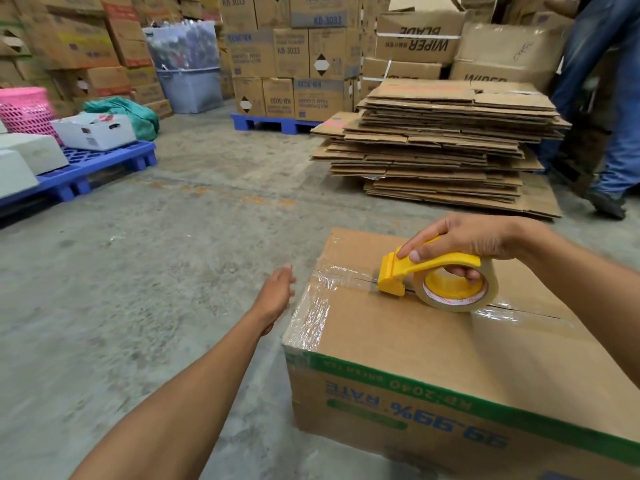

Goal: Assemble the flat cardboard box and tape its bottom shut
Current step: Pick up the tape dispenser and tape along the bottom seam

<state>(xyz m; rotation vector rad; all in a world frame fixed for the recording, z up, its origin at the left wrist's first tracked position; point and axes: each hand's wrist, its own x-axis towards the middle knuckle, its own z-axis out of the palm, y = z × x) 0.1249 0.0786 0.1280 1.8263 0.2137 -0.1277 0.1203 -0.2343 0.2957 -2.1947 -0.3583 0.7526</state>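
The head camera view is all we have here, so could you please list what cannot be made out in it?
- Box: the lower right corner is cut off by the frame edge.
- Seam under the tape dispenser: hidden by the dispenser and the right hand.
- Left hand: motion-blurred; contact with the box unclear.
- Other person: the upper body is cut off at the top edge.

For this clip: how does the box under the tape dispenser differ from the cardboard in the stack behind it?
The box is set up as a full carton; the stacked cardboard lies flat and unfolded. The box has clear tape along its top seam and down one end, while the stack shows no such tape. The box carries green and blue print, upside down; the stack's visible faces look mostly plain. The right hand holds the yellow tape dispenser on the box; nothing touches the stack. Both are brown corrugated cardboard on the floor.
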